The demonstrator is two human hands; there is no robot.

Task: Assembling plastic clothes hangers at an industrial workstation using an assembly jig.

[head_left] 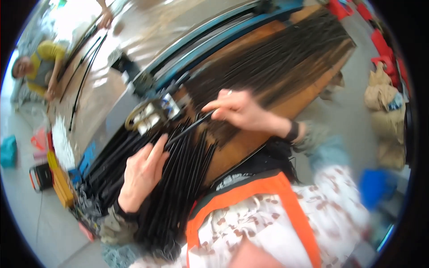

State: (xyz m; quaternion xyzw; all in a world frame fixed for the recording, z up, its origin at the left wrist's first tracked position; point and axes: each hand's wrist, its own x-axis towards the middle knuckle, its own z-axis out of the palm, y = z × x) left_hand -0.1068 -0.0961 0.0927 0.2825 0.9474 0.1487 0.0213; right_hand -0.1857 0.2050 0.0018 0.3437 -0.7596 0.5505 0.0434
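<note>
A slim black rod (190, 129) slants between my two hands above the table. Thumb and fingers of my right hand (239, 109) pinch its upper end. The rod's lower end meets the fingers of my left hand (144, 169), which close on it; the thumb is partly hidden. Beneath and beside my left hand lies a thick bundle of black rods (176, 187), their ends fanned toward the middle. Just beyond the held rod is a small pale device (152, 117) with a yellowish loop around it.
Many thin dark rods (277, 62) cover the wooden table (237, 156) at the right. A long blue metal rail (201, 47) runs behind them. Across the table a person in yellow (44, 67) works, and another person's hand (106, 18) shows farther back. Red and tan bundles line the right floor.
</note>
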